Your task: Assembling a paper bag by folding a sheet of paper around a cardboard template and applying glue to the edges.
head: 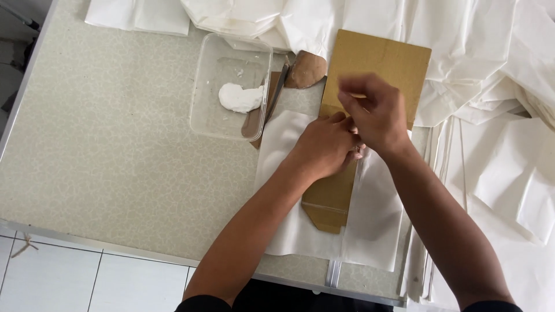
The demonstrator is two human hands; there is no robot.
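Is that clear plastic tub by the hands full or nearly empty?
Nearly empty: the clear tub holds only one white lump of paste and a few smears; its bare bottom shows.

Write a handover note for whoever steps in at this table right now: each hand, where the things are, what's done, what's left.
Left hand: pressed flat on the white paper sheet and the long cardboard strip lying on it.
Right hand: just above, fingers pinched at the fold; what they grip cannot be told.
Clear tub with white paste stands to the left on the table; a thin stick leans beside it.
Done: paper wrapped partly around the strip.
Left: the seam looks unfinished; loose white sheets wait on the right.
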